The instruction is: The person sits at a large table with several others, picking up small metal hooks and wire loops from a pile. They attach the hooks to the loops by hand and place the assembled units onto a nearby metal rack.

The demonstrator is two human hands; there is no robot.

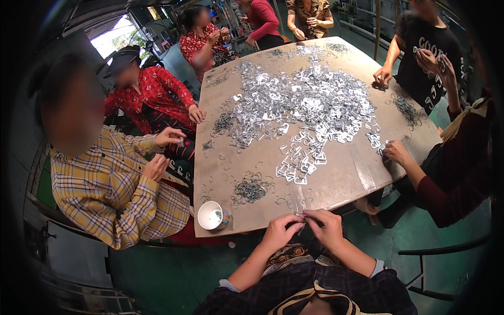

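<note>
Left hand (281, 232) and right hand (326, 228) meet at the near edge of the desk (346, 173). Each grip narrow, fingertips pinched on a small piece (300, 214) between them; its shape too small to make out. Ahead and leftward, a tangled heap of thin dark clips (251, 189); white cup (210, 215) at the near-left corner. Broad pile of silvery loops (310, 100) mid-desk. Co-workers (115, 184) around the other sides.
</note>
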